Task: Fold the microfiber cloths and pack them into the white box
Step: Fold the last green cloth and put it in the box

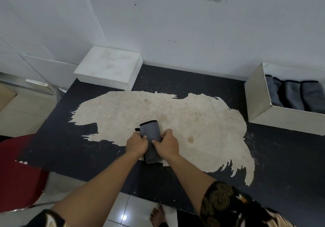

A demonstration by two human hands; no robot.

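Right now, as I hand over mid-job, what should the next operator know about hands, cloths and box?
Left hand and right hand: both grip the grey black-edged microfiber cloth, folded into a narrow strip on the worn black table.
Open white rectangular box, far right: holds a row of folded grey cloths standing side by side.
Done: several cloths packed.
Left: finish this fold and put the cloth into the box. No other loose cloth is in view.

white box (258,102) open-topped, lid (109,68) far left
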